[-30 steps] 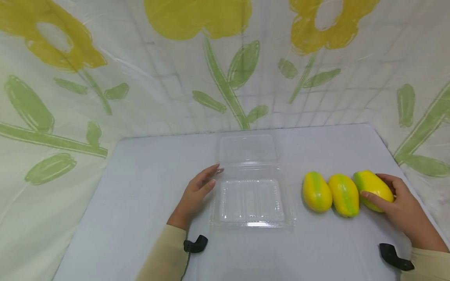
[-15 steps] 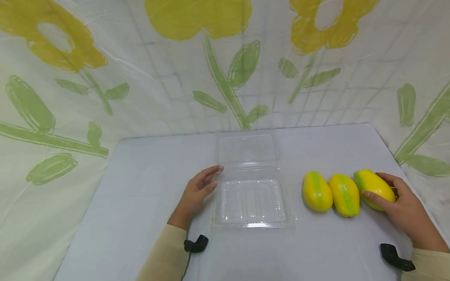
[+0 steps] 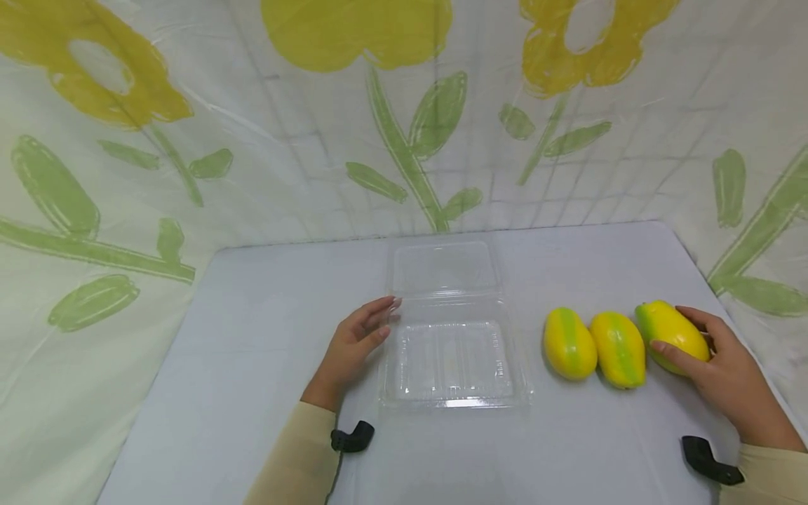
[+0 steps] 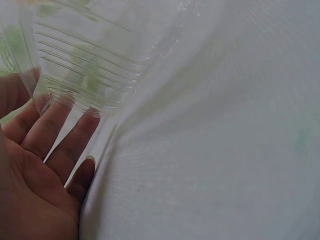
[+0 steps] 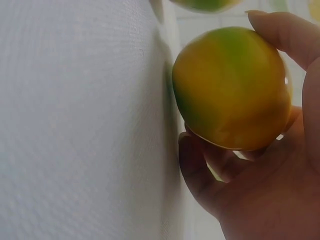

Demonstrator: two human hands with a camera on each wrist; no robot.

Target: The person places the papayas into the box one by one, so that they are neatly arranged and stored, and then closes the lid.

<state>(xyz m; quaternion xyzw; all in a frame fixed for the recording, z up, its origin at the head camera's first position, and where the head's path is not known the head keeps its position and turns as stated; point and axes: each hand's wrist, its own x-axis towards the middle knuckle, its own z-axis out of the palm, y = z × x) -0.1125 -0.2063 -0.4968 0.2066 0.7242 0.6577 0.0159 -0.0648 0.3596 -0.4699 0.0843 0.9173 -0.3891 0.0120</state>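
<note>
A clear plastic clamshell container (image 3: pixel 454 403) lies on the white table with its lid (image 3: pixel 445 266) folded back, away from me. My left hand (image 3: pixel 347 347) is at its left side, fingers extended and touching the wall near the hinge. The left wrist view shows the fingertips (image 4: pixel 90 112) against the ribbed side. To the right, my right hand (image 3: pixel 719 365) holds the rightmost yellow papaya (image 3: pixel 672 337) with a green stripe, thumb on the near side and fingers round the far side. In the right wrist view this papaya (image 5: pixel 232 90) sits close to the tabletop.
Two more striped papayas, a middle one (image 3: pixel 618 349) and a left one (image 3: pixel 570 344), lie side by side between the container and my right hand. A flowered curtain (image 3: pixel 284 161) hangs behind the table (image 3: pixel 271 301). Each wrist wears a black mount.
The held papaya has shifted very slightly away from me along with my right hand. My left hand and the container stay almost still.
</note>
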